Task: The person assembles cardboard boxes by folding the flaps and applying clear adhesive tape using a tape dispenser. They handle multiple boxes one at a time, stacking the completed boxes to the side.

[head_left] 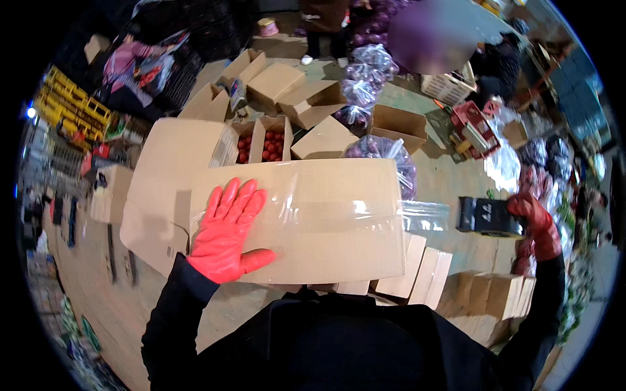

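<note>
Rests the red-gloved left hand (223, 244) palm down on the left part of a long cardboard box (326, 251), fingers straight and near together, thumb set apart and pointing right. Grips with the right hand (540, 225), likewise red-gloved, the right end of a black tape dispenser (489, 217), fingers curled over it. Holds it well to the right of the left fingers, apart from the box. Shows clear tape (427, 218) on the box top to the right of the left fingertips, running past the edge toward the right fingers. Cannot tell of any join between strip and dispenser.

Has a large cardboard panel (153, 186) just left of the left fingers, and an open carton of red round produce (272, 146) beyond their tips. Has, between both sets of fingers, a clear bag of purple produce (394, 156) farther out and narrow cartons (428, 277) nearer the body. Shows a red crate (466, 120) beyond the right fingers.
</note>
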The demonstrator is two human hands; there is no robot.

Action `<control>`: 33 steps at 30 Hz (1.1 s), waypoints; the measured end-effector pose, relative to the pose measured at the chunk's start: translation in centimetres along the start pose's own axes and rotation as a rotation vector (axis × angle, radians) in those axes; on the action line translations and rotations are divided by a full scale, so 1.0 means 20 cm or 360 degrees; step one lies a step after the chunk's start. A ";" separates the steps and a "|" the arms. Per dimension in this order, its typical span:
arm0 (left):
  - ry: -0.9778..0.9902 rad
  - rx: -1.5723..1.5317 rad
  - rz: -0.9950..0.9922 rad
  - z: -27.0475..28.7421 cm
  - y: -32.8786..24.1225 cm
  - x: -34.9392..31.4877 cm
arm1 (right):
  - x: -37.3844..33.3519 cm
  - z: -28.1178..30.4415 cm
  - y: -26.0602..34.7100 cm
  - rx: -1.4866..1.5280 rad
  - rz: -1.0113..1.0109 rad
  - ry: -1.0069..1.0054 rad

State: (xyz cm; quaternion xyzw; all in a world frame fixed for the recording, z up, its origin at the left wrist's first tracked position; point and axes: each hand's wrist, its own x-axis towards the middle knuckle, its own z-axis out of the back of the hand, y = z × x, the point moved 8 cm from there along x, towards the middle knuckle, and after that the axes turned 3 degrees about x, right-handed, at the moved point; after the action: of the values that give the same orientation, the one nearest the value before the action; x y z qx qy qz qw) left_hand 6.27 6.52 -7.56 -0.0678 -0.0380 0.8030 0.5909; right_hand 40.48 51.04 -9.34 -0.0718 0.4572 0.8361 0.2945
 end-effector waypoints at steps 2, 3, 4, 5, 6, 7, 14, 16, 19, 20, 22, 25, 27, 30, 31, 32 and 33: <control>0.0005 -0.0006 -0.0023 0.02 0.00 0.01 | -0.02 -0.16 0.25 -0.0375 0.0567 -0.0183; 0.0013 0.0007 -0.0063 0.02 0.00 0.03 | 0.03 -0.25 0.31 -0.0487 0.0668 -0.0163; 0.0047 0.0023 -0.0073 0.03 0.00 0.04 | 0.09 -0.34 0.38 -0.0594 0.0779 -0.0144; 0.0035 0.0088 -0.0083 0.01 0.01 0.03 | 0.15 -0.42 0.44 -0.0700 0.0901 -0.0120; 0.0021 0.0145 -0.0087 -0.02 0.02 0.02 | 0.32 -0.47 0.35 -0.0207 -0.0044 0.0010; 0.0006 0.0190 -0.0083 -0.03 0.04 -0.01 | 0.40 -0.53 0.40 -0.0217 0.0004 0.0052; 0.0119 0.0139 -0.0059 -0.04 0.06 0.01 | 0.75 -0.84 0.27 0.0684 -0.0238 0.0566; 0.0080 0.0120 -0.0118 -0.02 0.06 0.01 | 0.80 -0.94 0.09 0.1032 -0.0455 0.0686; 0.0061 0.0155 -0.0103 0.00 0.04 0.02 | 0.80 -1.03 -0.30 -0.0019 0.0012 0.0209; 0.0058 0.0163 -0.0094 0.00 0.04 0.01 | 0.65 -1.01 -0.37 -0.0153 -0.0060 -0.0091; 0.0077 0.0158 0.0000 -0.02 0.04 0.00 | 0.39 -1.07 -0.61 -0.0010 -0.0617 -0.0548; 0.0010 -0.0004 0.0037 -0.01 0.06 -0.01 | 0.11 -1.29 -0.91 0.0307 -0.0944 -0.1067; -0.0072 -0.0182 0.0008 0.00 0.09 -0.02 | 0.01 -1.45 -1.00 0.0041 -0.1087 -0.1343; 0.0001 -0.0098 0.0170 -0.03 0.14 -0.02 | 0.03 -1.68 -1.06 -0.0372 -0.1135 -0.1114; 0.0021 -0.0092 0.0195 -0.03 0.17 -0.02 | 0.05 -1.79 -1.12 -0.0210 -0.1332 -0.0912; 0.0022 -0.0079 0.0172 -0.03 0.16 -0.02 | 0.07 -1.85 -1.16 -0.0198 -0.1336 -0.0896; 0.0024 -0.0054 0.0146 -0.03 0.15 -0.02 | 0.11 -1.92 -1.19 -0.0175 -0.1337 -0.0879</control>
State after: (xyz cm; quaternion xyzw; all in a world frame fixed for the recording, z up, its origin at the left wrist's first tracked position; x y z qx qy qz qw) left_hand 3.54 5.30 -8.56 -0.0855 -0.0440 0.8280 0.5525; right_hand 46.34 30.80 -49.34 -0.0412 0.2491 0.6559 0.7113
